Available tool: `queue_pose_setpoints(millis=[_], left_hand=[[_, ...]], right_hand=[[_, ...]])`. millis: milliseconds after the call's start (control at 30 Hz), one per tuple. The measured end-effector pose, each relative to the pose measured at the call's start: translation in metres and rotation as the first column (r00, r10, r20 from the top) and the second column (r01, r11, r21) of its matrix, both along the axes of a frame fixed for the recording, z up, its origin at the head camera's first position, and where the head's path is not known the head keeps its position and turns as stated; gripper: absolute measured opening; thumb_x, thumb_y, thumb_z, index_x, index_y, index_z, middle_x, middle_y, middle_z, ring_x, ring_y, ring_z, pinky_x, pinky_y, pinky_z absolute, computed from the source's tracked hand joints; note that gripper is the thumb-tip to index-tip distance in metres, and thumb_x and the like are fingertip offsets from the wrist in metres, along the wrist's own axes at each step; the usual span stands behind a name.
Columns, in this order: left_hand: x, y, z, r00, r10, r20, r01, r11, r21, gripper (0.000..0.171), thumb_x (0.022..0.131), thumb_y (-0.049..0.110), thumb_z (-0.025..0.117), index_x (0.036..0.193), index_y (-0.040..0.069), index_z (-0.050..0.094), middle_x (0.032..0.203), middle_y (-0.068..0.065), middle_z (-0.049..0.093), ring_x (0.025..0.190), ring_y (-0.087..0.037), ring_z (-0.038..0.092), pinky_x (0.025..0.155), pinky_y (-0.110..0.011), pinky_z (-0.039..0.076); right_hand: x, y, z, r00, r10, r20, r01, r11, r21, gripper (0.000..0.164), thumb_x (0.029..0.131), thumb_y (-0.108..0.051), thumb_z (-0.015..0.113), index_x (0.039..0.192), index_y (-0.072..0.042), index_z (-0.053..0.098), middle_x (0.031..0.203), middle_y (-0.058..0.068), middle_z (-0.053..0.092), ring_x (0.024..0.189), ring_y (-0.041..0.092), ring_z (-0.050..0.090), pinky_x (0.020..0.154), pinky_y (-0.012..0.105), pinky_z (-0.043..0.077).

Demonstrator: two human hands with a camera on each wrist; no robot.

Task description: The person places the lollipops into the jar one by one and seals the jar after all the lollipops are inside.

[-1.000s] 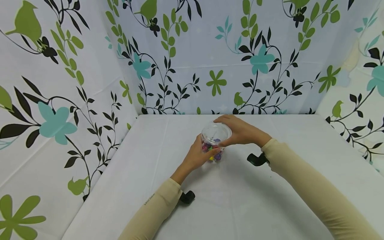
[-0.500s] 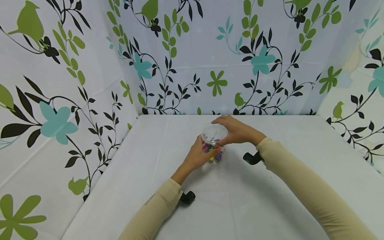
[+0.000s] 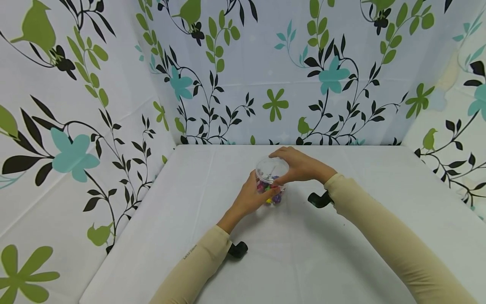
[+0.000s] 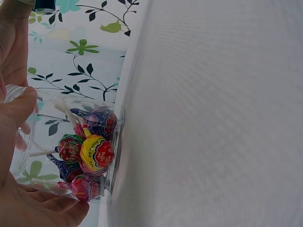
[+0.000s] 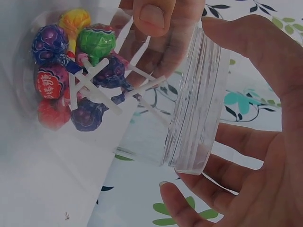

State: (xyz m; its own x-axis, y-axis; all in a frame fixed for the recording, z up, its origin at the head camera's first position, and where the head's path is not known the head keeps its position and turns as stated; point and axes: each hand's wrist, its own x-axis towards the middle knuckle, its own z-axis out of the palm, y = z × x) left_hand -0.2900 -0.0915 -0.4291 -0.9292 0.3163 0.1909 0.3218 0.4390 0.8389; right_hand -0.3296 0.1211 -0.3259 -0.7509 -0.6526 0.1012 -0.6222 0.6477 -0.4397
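A clear plastic jar [image 5: 139,153] stands upright on the white table, with several lollipops [image 4: 96,152] in bright wrappers at its bottom and their white sticks pointing upward. My left hand [image 3: 248,197] grips the jar's body from the left, the thumb lying across its near side. Over the jar's mouth sits a clear round lid [image 3: 271,169]. My right hand [image 3: 301,166] holds that lid by its edge, thumb on the near side and fingers on the far side. Whether the lid's threads are engaged cannot be told.
A white cloth covers the table [image 3: 284,261]. Patterned curtains with leaves, birds and flowers hang behind the table [image 3: 243,84] and on both sides. A black wrist camera mount [image 3: 238,250] sticks out at the left sleeve, another mount [image 3: 319,200] at the right.
My right hand has moved slightly left with the lid, which was offset to the right and now lines up over the jar's mouth. The left hand and jar have stayed in place.
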Motion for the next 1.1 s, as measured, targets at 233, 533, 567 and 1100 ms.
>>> queue_pose_setpoints(millis=[233,533,567,1100], left_hand=[[-0.002,0.001,0.001,0.999,-0.017,-0.027,0.017,1.0,-0.001,0.096,0.093,0.052,0.074,0.162,0.01,0.021,0.153,-0.008,0.045,0.138,-0.022,0.047,0.113,-0.046,0.04],[-0.003,0.0,0.0,0.998,-0.022,-0.053,0.022,1.0,-0.006,0.096,0.093,0.053,0.074,0.161,0.008,0.022,0.152,-0.01,0.048,0.135,-0.022,0.05,0.111,-0.046,0.043],[-0.003,-0.001,-0.001,0.998,-0.022,-0.057,0.021,1.0,-0.009,0.096,0.093,0.053,0.073,0.161,0.007,0.023,0.151,-0.01,0.048,0.134,-0.022,0.051,0.111,-0.046,0.044],[-0.001,0.0,-0.003,0.998,-0.022,-0.059,0.021,1.0,-0.018,0.097,0.095,0.051,0.072,0.162,0.005,0.021,0.155,-0.015,0.045,0.138,-0.025,0.049,0.112,-0.048,0.042]], right_hand=[[0.003,-0.001,0.001,0.999,-0.052,-0.011,0.052,0.998,0.024,0.088,0.08,-0.043,0.09,0.148,-0.001,0.054,0.15,0.019,0.049,0.131,0.035,0.046,0.104,0.056,0.047],[0.014,-0.012,-0.008,0.961,-0.172,-0.215,0.19,0.98,0.065,0.09,0.076,-0.061,0.088,0.133,0.003,0.062,0.126,0.021,0.06,0.109,0.033,0.059,0.091,0.05,0.056],[0.015,-0.013,-0.011,0.95,-0.183,-0.253,0.206,0.976,0.066,0.09,0.075,-0.063,0.087,0.129,0.004,0.062,0.12,0.021,0.061,0.104,0.033,0.06,0.088,0.05,0.057],[0.014,-0.004,-0.013,0.98,-0.131,-0.152,0.136,0.99,0.023,0.088,0.082,-0.062,0.082,0.134,0.004,0.058,0.121,0.018,0.068,0.096,0.028,0.064,0.085,0.044,0.057]])
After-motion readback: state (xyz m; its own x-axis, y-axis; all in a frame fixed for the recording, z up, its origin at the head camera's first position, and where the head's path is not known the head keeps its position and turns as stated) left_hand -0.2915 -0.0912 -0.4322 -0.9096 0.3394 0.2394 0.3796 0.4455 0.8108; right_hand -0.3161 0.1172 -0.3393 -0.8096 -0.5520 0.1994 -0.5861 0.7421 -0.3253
